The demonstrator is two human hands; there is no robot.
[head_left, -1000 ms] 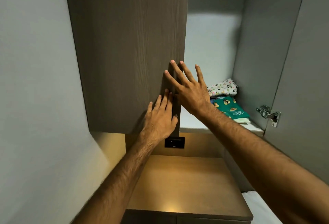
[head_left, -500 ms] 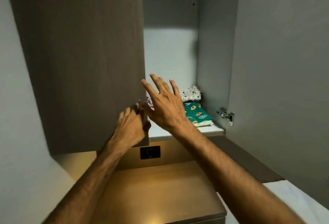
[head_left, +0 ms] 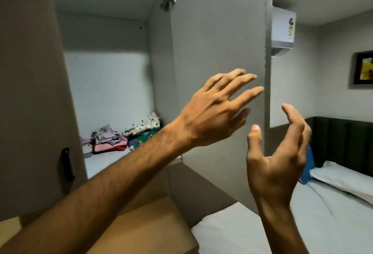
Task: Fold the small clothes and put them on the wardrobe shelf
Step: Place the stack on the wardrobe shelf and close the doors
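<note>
The room is dim and greyish. A brighter patch falls on the wardrobe's back wall (head_left: 109, 84), with shadow above it. Warm light glows on the wooden surface (head_left: 153, 227) below. Fingers (head_left: 242, 80) blur slightly; straight edges bow outward.

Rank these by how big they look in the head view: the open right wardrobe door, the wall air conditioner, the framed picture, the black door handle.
1. Right wardrobe door, by far the largest.
2. Air conditioner.
3. Framed picture, cut off by the frame edge, so its rank against the air conditioner is unsure.
4. Black door handle, smallest though nearest.
</note>
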